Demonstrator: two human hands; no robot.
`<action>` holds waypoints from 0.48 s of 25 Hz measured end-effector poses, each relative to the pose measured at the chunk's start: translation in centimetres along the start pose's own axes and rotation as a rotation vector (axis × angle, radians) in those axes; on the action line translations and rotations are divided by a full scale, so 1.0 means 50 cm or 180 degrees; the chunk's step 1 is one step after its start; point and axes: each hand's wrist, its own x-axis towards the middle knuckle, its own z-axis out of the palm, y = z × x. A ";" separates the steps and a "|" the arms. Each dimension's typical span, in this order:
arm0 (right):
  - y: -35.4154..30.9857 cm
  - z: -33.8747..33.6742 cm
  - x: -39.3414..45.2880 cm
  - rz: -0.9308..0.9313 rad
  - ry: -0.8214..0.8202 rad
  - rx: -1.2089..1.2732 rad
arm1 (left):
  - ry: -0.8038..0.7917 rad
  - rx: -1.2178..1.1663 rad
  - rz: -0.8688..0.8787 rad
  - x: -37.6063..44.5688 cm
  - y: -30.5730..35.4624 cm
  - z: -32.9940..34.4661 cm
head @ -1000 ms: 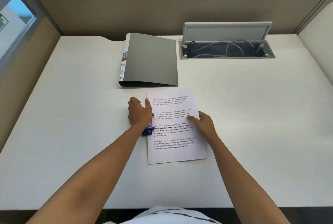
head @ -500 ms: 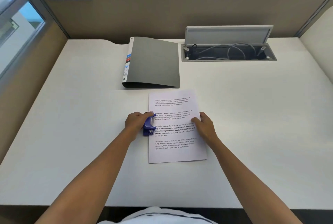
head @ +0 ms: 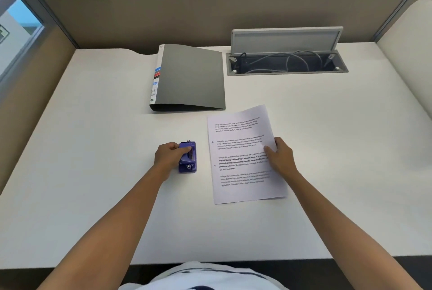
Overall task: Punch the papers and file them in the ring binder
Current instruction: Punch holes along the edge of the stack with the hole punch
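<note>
A white desk (head: 93,173) with an open cable tray (head: 286,64) (grey cords inside), walled by tan partitions (head: 187,9).

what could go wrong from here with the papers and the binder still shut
1. The right hand pinches the papers at one edge only, so the sheets may fan out and their punched holes stop lining up.
2. The ring binder lies closed, while the left hand grips the hole punch; opening it one-handed could push it along the desk.
3. The open cable tray lies close behind; a loose sheet might slide in.
</note>
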 end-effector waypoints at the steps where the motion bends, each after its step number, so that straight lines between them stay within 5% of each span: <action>1: 0.012 -0.021 0.005 0.0051 0.0088 -0.0074 | 0.0028 0.0041 -0.0002 -0.003 0.003 0.001; 12: 0.120 -0.158 0.040 0.0814 0.1096 -0.0264 | 0.0213 0.0385 0.0060 -0.019 0.014 0.012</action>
